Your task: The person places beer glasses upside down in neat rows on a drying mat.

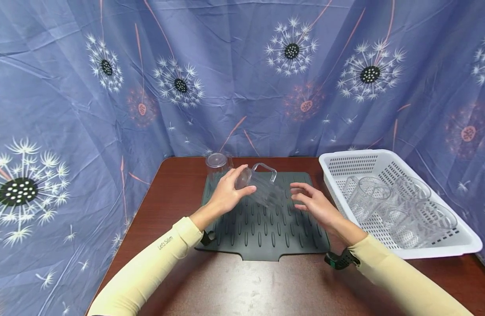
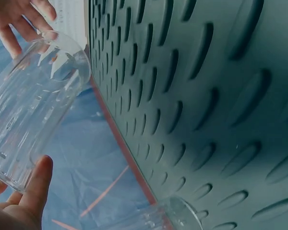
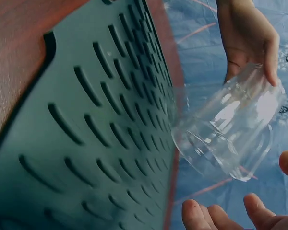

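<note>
A clear ribbed mug point(image 1: 266, 189) is held tilted above a dark green drying mat point(image 1: 262, 241). My left hand point(image 1: 228, 192) grips it around the base end, thumb on the near side. Its handle sticks up toward the back, and the rim end points to the right. In the left wrist view the mug point(image 2: 33, 110) slants with the thumb against its base. My right hand point(image 1: 312, 204) hovers to the right of the rim, fingers apart and slightly bent, with nothing in it. Another clear mug point(image 1: 217, 166) stands upside down at the mat's back left corner, partly behind the left hand.
On the right a white perforated basket point(image 1: 329, 169) holds several clear mugs point(image 1: 370, 193). Brown tabletop point(image 1: 167, 193) surrounds the mat. A blue curtain point(image 1: 234, 79) with dandelion prints hangs behind and beside the table.
</note>
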`<state>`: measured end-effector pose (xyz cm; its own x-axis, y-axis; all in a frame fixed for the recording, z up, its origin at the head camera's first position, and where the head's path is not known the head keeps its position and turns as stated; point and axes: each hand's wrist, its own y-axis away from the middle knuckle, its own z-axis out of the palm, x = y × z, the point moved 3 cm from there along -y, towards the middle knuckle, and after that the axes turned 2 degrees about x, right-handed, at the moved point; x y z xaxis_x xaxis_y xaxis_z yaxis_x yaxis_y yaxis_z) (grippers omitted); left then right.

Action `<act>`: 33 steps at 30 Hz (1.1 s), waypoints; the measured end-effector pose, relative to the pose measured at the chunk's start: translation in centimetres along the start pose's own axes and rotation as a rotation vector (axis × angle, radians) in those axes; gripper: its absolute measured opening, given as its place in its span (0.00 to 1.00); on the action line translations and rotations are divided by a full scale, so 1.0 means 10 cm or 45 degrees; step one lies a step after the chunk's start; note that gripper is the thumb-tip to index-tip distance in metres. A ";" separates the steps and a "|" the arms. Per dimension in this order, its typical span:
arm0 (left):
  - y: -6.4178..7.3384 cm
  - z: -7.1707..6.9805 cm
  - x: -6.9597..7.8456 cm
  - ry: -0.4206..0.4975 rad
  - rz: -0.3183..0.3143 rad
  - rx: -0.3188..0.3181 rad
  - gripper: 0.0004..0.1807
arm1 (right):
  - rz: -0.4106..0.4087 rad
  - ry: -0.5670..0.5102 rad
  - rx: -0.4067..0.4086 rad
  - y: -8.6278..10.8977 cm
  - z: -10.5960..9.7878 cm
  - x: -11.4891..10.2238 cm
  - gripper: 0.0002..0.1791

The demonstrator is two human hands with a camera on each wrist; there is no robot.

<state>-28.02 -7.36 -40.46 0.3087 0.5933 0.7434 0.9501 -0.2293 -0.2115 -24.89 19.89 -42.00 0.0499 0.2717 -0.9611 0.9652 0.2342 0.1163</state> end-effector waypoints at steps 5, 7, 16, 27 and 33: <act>-0.10 -0.03 0.00 -0.064 0.017 0.000 0.42 | -0.069 0.175 0.025 0.05 -0.15 -0.12 0.28; -0.13 -0.04 0.00 -0.085 0.019 -0.001 0.42 | -0.107 0.250 0.040 0.07 -0.21 -0.18 0.27; -0.24 -0.03 0.04 -0.191 0.059 -0.024 0.43 | -0.328 0.671 0.151 0.18 -0.46 -0.36 0.19; -0.40 -0.02 0.06 -0.266 0.060 -0.020 0.45 | -0.531 0.892 0.242 0.30 -0.69 -0.45 0.17; -0.47 0.00 0.06 -0.280 0.039 -0.013 0.45 | -0.611 1.026 0.311 0.33 -0.83 -0.42 0.18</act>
<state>-32.26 -5.93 -39.06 0.3412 0.7397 0.5800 0.9398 -0.2571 -0.2249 -24.07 27.27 -35.55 -0.4664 0.7775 -0.4219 0.8683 0.3114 -0.3860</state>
